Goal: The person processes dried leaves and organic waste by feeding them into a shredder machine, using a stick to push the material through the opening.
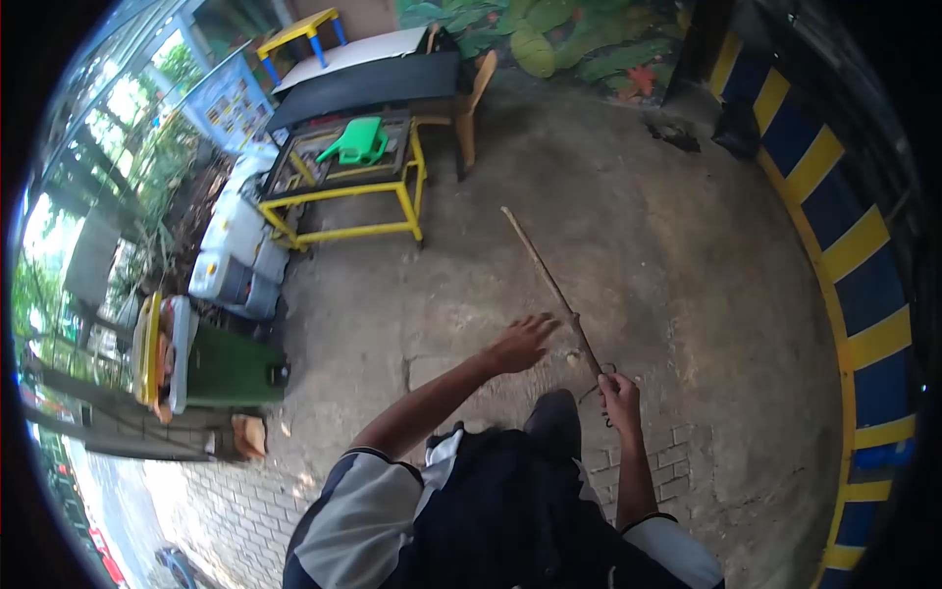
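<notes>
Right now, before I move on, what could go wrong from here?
The stick is gripped near one end by the right hand, while the left hand is open beside it, so the long free end could dip or twist.
A wide swing to the left might catch the green watering can on the yellow-framed table.
Brick paving meets concrete near the shoe; any uneven edge could trip a step.

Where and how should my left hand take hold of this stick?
I'd close your left hand around the stick between its knob and your right hand, coming from the left. Your open hand is on that side, and that stretch looks thicker than the far end.
</notes>
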`<action>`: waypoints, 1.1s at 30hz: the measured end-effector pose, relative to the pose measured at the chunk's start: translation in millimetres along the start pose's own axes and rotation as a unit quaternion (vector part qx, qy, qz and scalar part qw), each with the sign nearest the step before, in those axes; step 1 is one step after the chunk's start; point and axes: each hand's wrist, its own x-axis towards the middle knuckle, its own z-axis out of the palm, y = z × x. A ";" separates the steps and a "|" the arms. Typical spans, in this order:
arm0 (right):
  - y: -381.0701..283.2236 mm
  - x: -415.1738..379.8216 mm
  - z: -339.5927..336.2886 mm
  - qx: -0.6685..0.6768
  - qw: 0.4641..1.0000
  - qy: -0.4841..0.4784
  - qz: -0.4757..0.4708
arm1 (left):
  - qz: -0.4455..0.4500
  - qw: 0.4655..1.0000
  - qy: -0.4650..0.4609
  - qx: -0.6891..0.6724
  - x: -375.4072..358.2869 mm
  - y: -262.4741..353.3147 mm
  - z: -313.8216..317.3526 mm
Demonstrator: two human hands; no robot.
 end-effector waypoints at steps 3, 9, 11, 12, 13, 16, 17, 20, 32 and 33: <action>18.7 123.0 -15.8 -0.050 0.995 0.037 -0.084 | 0.104 0.994 0.023 -0.011 147.4 -5.1 -30.7; -40.1 353.6 -73.8 -0.093 0.994 0.050 -0.025 | -0.035 0.990 0.126 -0.060 304.3 -151.4 -25.2; -74.3 427.1 -108.6 -0.101 0.991 0.072 -0.047 | -0.153 0.983 0.098 -0.018 293.4 -239.3 0.0; -89.9 460.3 -121.1 -0.109 0.987 0.093 -0.070 | -0.243 0.967 0.065 -0.039 279.7 -273.3 7.8; -103.6 496.2 -135.7 -0.112 0.987 0.089 -0.068 | -0.279 0.956 0.065 -0.062 263.9 -299.8 10.5; -147.6 591.4 -177.0 -0.092 0.993 0.036 -0.064 | -0.442 0.835 0.136 -0.299 187.0 -392.6 52.5; -162.5 625.2 -185.4 -0.095 0.993 0.032 -0.066 | -0.507 0.682 0.191 -0.490 178.1 -387.1 36.9; -205.1 714.7 -195.0 -0.047 0.998 0.038 -0.004 | -0.624 0.597 0.194 -0.465 195.2 -385.4 -1.9; -283.3 1110.1 -180.2 0.083 0.990 0.104 0.051 | -0.501 0.563 0.303 -0.583 674.6 -792.2 -154.6; -298.7 1134.4 -178.9 0.077 0.991 0.090 0.057 | -0.493 0.604 0.372 -0.504 741.0 -798.5 -191.7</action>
